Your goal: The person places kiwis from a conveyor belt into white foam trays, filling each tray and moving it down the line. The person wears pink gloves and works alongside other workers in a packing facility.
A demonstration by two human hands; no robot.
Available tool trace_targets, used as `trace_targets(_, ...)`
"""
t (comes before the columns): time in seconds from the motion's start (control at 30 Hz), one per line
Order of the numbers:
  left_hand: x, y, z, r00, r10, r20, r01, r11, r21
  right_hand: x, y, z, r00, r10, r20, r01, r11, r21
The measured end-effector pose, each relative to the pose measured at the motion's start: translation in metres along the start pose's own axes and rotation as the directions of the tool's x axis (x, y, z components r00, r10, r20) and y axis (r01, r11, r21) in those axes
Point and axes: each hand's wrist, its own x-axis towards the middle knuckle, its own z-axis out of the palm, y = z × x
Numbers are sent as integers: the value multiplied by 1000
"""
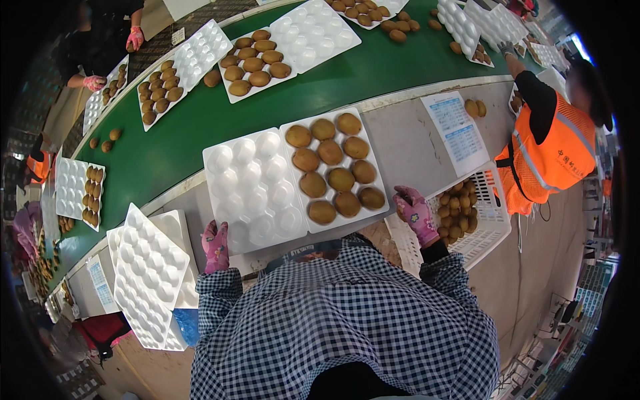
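Note:
A white moulded foam fruit tray lies unfolded before me on the grey ledge; its left half has bare cups, and the right half holds several kiwifruit, one in each cup. My left hand, in a pink flowered glove, is at the tray's lower left edge, fingers raised; whether it grips the edge I cannot tell. My right hand, gloved alike, is just off the tray's lower right corner with its fingers bent. Something brown shows under those fingers, perhaps a kiwifruit. Close by on the right stands a white plastic crate with kiwifruit inside.
A green conveyor belt carries more trays and loose kiwifruit. Empty foam trays are stacked at the left. A printed sheet lies on the right ledge. A co-worker in an orange vest works at the right, another person across the belt.

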Motion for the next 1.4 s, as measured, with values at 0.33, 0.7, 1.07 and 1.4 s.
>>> trace_targets(0.33,-36,64,-17,989,144,-18,-145,988,-46,2,-41,32,937,-277,214,333,517,-789)
trace_targets(0.7,-35,68,-56,995,-44,89,75,921,-382,17,-57,17,899,-124,420,371,725,-580)
trace_targets(1.07,14,-6,-49,986,45,162,-68,987,142,-1,-59,24,939,-268,216,342,665,-664)
trace_targets(1.4,-85,169,10,456,724,518,-646,670,-367,-13,-32,22,979,-121,164,130,991,-42)
